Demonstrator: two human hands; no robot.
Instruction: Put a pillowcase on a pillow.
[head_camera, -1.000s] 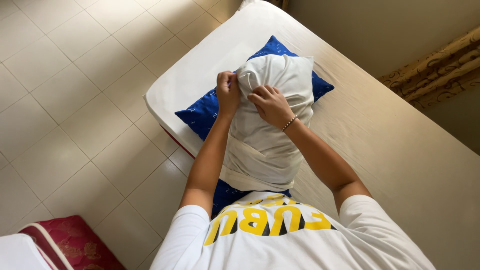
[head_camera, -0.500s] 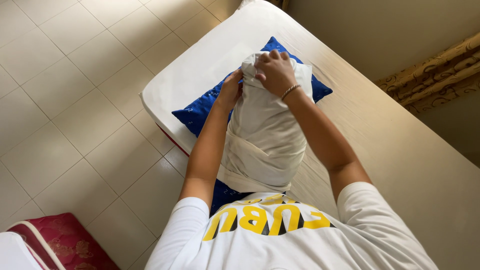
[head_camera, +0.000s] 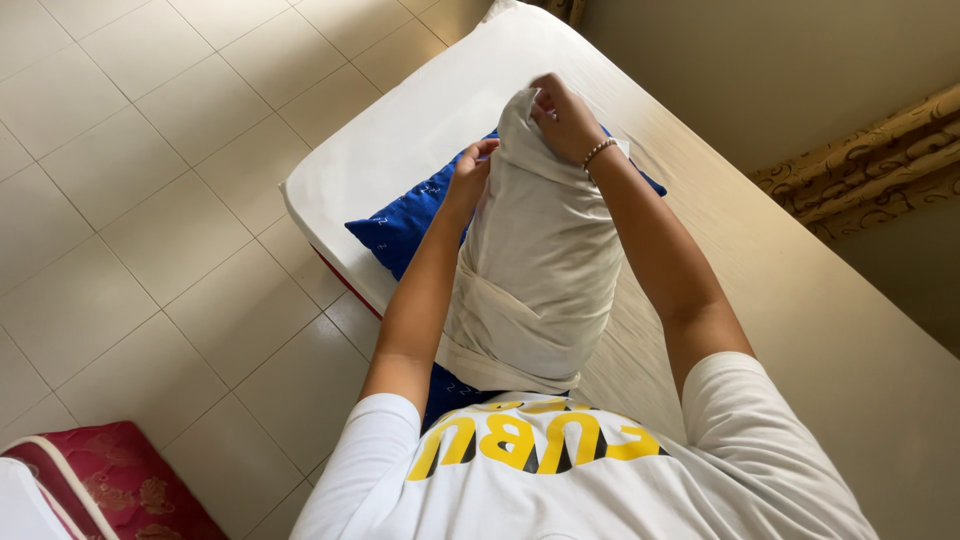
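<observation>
A blue pillow (head_camera: 400, 225) lies on the corner of the bed, partly inside a cream pillowcase (head_camera: 535, 270). The case covers the pillow from near my chest up to its far end. My right hand (head_camera: 562, 115) grips the far top edge of the pillowcase and lifts it. My left hand (head_camera: 470, 170) holds the left side of the case where the blue pillow shows. The blue fabric also peeks out below the case near my shirt. A bead bracelet sits on my right wrist.
The bed (head_camera: 780, 300) has a cream sheet and runs diagonally to the lower right. A tiled floor (head_camera: 160, 200) lies to the left. A red patterned cushion (head_camera: 110, 485) sits at the bottom left. A carved wooden panel (head_camera: 870, 160) stands against the wall on the right.
My right hand has risen and moved farther along, pulling the pillowcase's end up off the pillow. The left hand has shifted with it along the left side. The view has moved closer to the bed.
</observation>
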